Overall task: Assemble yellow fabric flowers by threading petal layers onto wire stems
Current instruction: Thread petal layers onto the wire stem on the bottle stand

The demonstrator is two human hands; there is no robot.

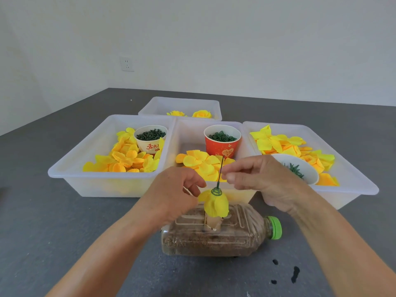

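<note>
Grey table [64,211] against a pale wall carries the work, arranged so that every supply lies just beyond the fingers. Four translucent trays [70,168] hold loose yellow petal layers [128,157]; a far one holds finished flowers [201,114], set out of the way. Paper cups, one cream [150,144] and one red [221,146], and a white bowl [308,172] keep the small green parts sorted and within reach. Below the fingers, a sand-filled bottle [214,239] lies on its side, apparently as a weighted stand: the inverted flower [215,204] rests in a socket on it, freeing both hands. Right hand [263,179] pinches the wire stem [220,170] upright above the green calyx [216,191]. Left hand [175,194] curls beside the petals; what its fingers [192,183] hold cannot be told.
</note>
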